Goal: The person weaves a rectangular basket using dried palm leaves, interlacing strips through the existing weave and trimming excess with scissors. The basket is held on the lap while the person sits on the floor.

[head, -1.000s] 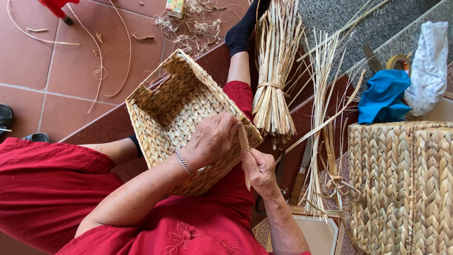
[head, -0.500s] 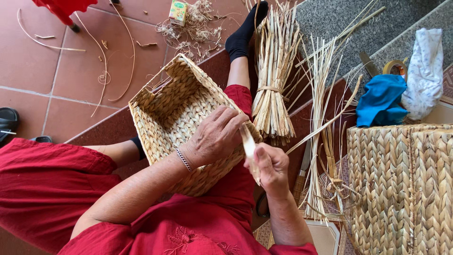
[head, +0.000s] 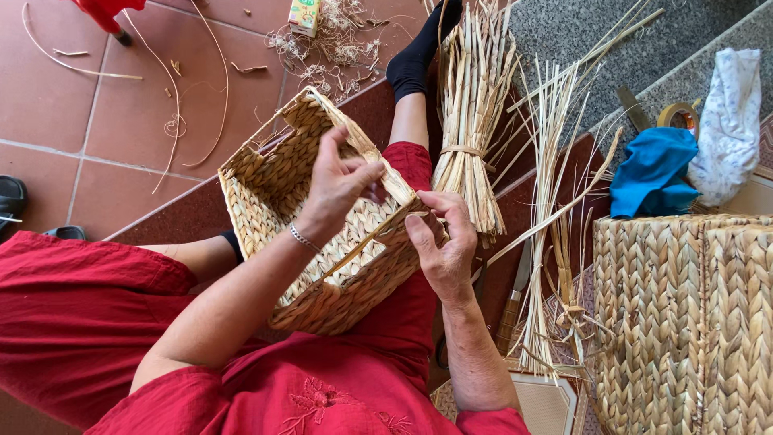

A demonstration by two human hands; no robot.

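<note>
1. Woven straw basket lay tilted on the person's lap, over the red clothing, open side up.
2. Left hand was at the basket's rim, grip pinched closed on a straw strand at the edge.
3. Right hand pressed on the basket's right wall, fingers curled over the rim, grip closed on the weave.
4. Tied straw bundle lay just beside the basket on the floor.
5. Larger woven basket stood at right, blue cloth behind it.
</note>
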